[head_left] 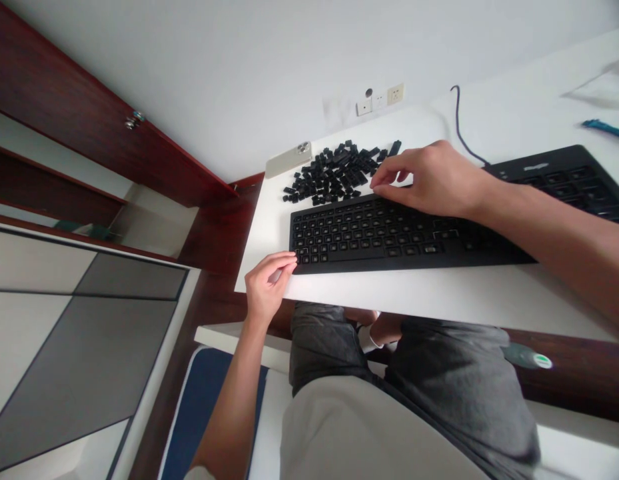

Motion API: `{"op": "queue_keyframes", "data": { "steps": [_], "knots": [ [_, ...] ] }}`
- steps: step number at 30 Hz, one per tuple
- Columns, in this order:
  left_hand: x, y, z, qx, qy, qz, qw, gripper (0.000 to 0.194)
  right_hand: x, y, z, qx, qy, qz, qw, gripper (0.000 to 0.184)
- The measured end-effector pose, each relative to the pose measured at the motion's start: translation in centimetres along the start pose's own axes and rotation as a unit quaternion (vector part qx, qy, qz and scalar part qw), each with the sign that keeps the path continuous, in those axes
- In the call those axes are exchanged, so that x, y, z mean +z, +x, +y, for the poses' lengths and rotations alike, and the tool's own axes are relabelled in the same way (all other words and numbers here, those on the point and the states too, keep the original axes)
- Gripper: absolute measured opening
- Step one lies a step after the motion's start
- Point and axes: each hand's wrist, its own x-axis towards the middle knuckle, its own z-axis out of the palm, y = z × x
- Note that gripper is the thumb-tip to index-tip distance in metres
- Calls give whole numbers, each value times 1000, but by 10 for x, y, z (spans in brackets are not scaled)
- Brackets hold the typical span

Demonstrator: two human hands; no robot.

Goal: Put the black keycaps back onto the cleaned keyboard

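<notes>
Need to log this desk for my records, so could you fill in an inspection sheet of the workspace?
Surface: white desk against the wall.
Work items: black keyboard, bare key sockets showing; loose black keycaps heaped beyond its far edge.
Clutter: phone beside the heap; blue item at far right, unidentifiable.
Hands: left hand at the keyboard's near left corner; right hand above its far edge; grip unclear for both.
Cables: dark cable behind the keyboard.
Surroundings: wall sockets; red-brown door.

Kbd [359, 227] on table [389, 290]; keycaps [334, 173] heaped behind its L half; phone [288, 160] L-rear of them, nr table corner; cable [458, 120] behind kbd, R of keycaps.
</notes>
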Motion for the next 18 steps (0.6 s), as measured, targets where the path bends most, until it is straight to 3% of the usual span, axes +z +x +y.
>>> {"op": "queue_keyframes", "data": {
  "steps": [8,18],
  "knots": [
    [-3,0,4,15,21,7,1000,9,2,-1,3,2,2,-19,1000,18],
    [-1,0,-4,-31,-24,0,999,10,2,-1,4,-2,-2,-41,999,20]
  ]
}}
